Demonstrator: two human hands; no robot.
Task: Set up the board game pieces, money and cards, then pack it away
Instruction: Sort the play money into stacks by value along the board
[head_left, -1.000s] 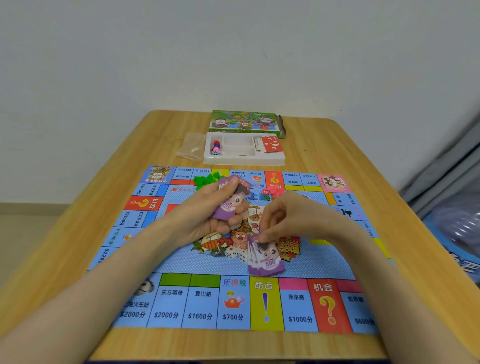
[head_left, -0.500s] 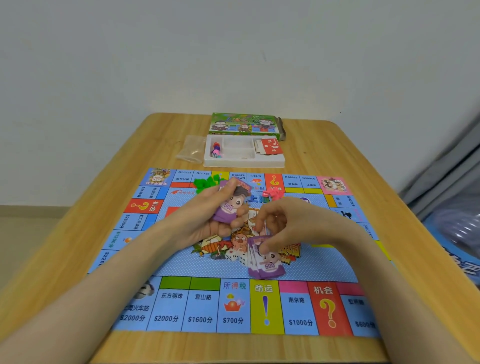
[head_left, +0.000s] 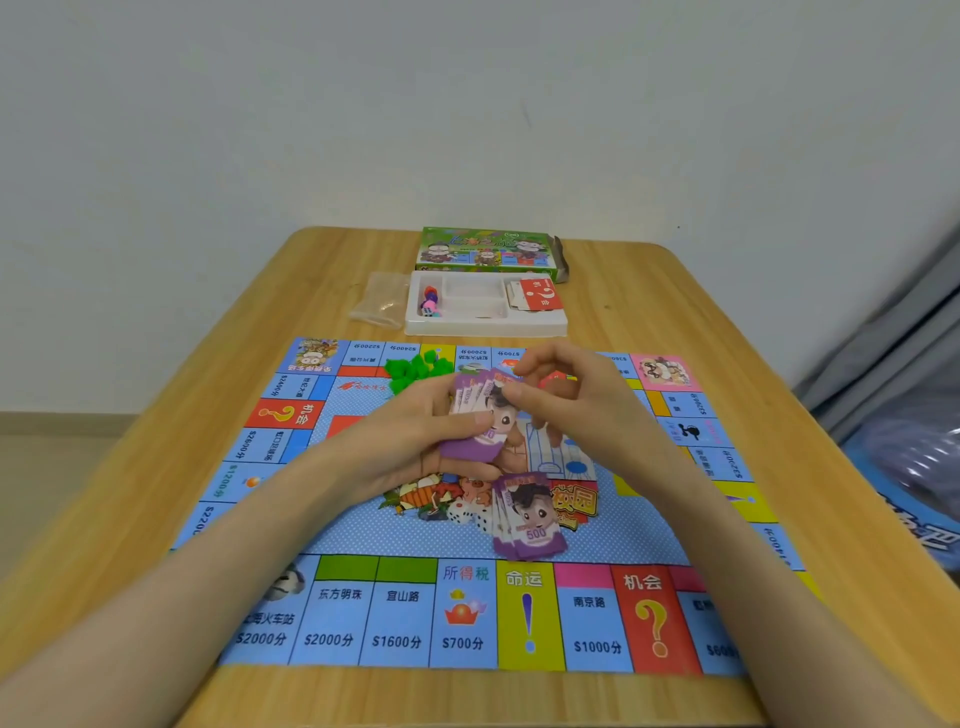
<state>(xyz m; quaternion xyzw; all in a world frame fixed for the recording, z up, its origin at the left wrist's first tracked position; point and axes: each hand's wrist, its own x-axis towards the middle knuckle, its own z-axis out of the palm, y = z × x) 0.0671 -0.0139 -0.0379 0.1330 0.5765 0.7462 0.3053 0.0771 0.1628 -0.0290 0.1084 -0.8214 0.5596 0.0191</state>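
Head view: the right hand (head_left: 576, 410) has come back from the dealt pile (head_left: 530, 519) near the game board (head_left: 363, 535) centre and pinches the top of the purple 500-note stack (head_left: 483, 415) gripped by the left hand (head_left: 415, 436); dealing money likely continues; open blue field lies left of the pile; green houses (head_left: 415, 366) sit just beyond the hands.

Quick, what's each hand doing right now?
Left hand: holding a stack of purple notes.
Right hand: pinching the top of that stack.
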